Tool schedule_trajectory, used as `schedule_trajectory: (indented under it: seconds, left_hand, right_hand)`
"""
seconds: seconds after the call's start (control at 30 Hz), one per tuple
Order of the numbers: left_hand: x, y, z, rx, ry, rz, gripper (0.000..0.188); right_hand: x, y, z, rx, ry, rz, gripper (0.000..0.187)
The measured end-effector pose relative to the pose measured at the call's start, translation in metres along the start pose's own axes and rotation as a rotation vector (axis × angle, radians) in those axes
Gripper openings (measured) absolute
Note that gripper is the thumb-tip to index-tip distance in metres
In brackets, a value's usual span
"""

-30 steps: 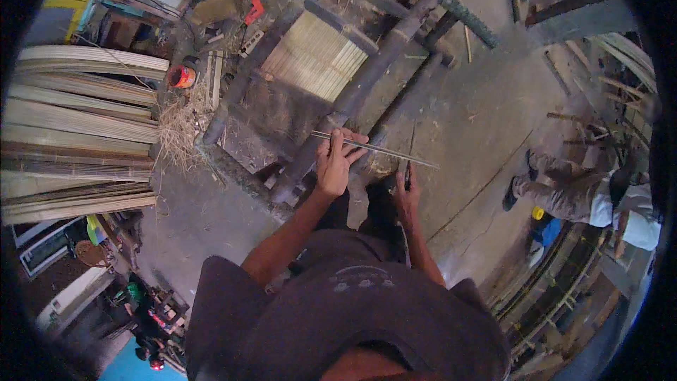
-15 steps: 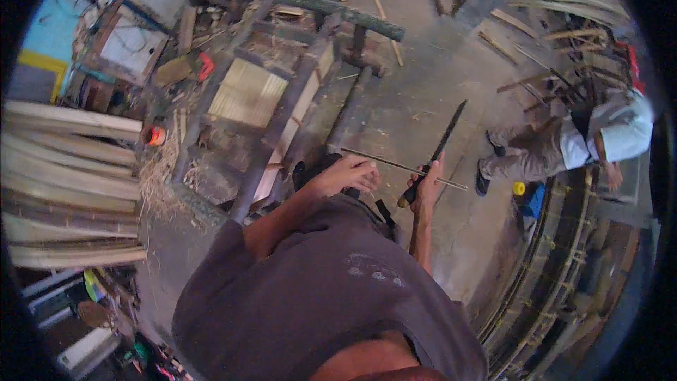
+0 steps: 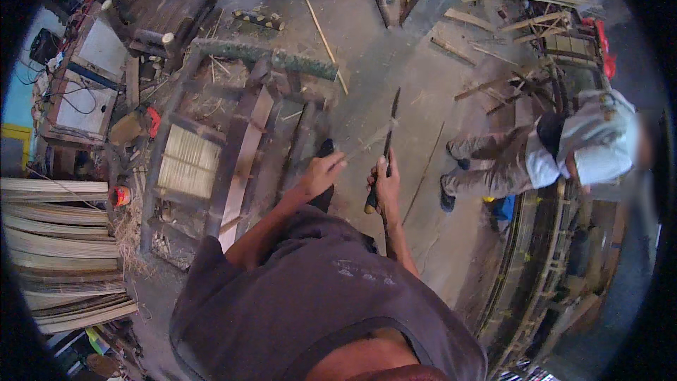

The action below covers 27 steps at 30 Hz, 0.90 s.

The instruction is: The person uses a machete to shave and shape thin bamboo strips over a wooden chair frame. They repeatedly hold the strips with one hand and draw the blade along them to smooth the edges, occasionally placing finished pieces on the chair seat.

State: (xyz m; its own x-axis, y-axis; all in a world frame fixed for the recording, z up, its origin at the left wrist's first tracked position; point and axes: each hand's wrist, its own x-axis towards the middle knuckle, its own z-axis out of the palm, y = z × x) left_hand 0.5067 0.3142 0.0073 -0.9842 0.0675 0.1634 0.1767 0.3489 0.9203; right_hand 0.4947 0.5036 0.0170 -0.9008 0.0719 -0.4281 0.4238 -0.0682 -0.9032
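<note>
A grey concrete floor (image 3: 395,49) fills most of the view, littered with sticks and offcuts. On it, ahead and to the person's left, stands a large dark bamboo frame (image 3: 240,134) with a pale slatted panel (image 3: 185,166) set into it. Stacked pale bamboo slats (image 3: 56,240) lie along the far left edge. To the right, a second person (image 3: 543,152) in a pale shirt and grey trousers crouches on the floor beside a curved bamboo structure (image 3: 536,268).

The person's own forearms come up from the lower middle. The right hand (image 3: 383,185) is closed in a full fist around the handle of a long knife (image 3: 386,142), whose dark blade points up and away from the body. The left hand (image 3: 321,173) sits just beside it, fingers pressed together, pinching the near end of a thin bamboo strip (image 3: 367,142). The strip runs from that hand up and to the right and meets the knife blade partway along; it is blurred there, so the exact contact cannot be told.
</note>
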Motion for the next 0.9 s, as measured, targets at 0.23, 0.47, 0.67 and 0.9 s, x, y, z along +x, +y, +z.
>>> schedule_trajectory:
  seconds: [0.23,0.47,0.67,0.9]
  left_hand:
    - [0.185,-0.018,-0.043,-0.655,0.193,-0.417,0.026]
    - [0.338,-0.039,-0.071,-0.754,0.304,-0.416,0.029]
    - [0.385,-0.088,-0.082,-0.594,0.546,-0.454,0.032]
    - [0.422,-0.122,-0.083,-0.537,0.849,-0.561,0.023]
  right_hand:
    - [0.115,-0.077,-0.02,-0.318,0.178,-0.232,0.059]
    - [0.241,-0.112,-0.039,-0.663,0.158,-0.213,0.058]
    - [0.347,-0.11,-0.08,-0.723,0.076,-0.136,0.061]
    - [0.517,-0.176,-0.087,-0.858,-0.024,-0.175,0.062]
